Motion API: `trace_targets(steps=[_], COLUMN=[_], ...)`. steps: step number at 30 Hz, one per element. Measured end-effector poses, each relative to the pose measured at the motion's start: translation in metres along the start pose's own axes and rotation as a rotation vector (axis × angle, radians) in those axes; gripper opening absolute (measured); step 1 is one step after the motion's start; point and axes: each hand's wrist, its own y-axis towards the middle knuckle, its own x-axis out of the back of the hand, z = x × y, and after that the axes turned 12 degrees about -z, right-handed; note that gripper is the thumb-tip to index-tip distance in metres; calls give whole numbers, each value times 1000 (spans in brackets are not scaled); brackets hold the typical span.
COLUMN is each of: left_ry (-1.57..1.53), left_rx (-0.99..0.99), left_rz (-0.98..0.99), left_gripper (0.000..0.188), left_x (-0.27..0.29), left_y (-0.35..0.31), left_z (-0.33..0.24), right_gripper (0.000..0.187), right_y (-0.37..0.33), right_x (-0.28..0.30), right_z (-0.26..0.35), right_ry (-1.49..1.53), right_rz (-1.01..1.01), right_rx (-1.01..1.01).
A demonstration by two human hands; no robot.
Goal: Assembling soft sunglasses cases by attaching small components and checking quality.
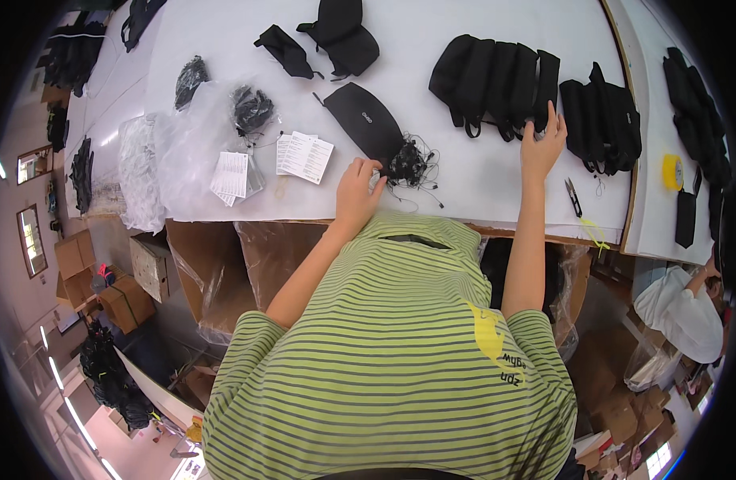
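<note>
A black zippered pouch (366,122) lies flat and slanted on the white table. Beside its lower end is a tangle of thin black cords (412,162). My left hand (358,194) rests by that end of the pouch, thumb and fingers apart, near the cords. Farther right, several black pouches (486,80) stand packed in a row. My right hand (544,148) reaches to the row's right end, with thumb and fingers around the near end of the last black pouch (547,78); part of the grip is hidden.
Printed cards (305,157), clear plastic bags (193,132) and bundled black cords (252,109) lie at left. More black pouches (600,120) stand right, near scissors (573,198) with a yellow tie. Cardboard boxes (204,268) sit below the table edge. Another person (681,312) is far right.
</note>
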Motion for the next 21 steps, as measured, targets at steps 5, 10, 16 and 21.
trace_targets(steps=[5, 10, 16, 21], left_ry=[79, 85, 533, 603], left_rx=[-152, -36, 133, 194], left_rz=[123, -111, -341, -85], left_gripper=[20, 25, 53, 65], left_x=[3, 17, 64, 69], left_y=[4, 15, 38, 24], left_z=[-5, 28, 99, 129], right_gripper=[13, 17, 15, 10], right_y=[-44, -123, -135, -89], right_x=[28, 57, 62, 82], right_z=[55, 70, 49, 0], right_ry=[302, 256, 296, 125], right_rz=[351, 837, 800, 621], right_rx=[-174, 61, 138, -55])
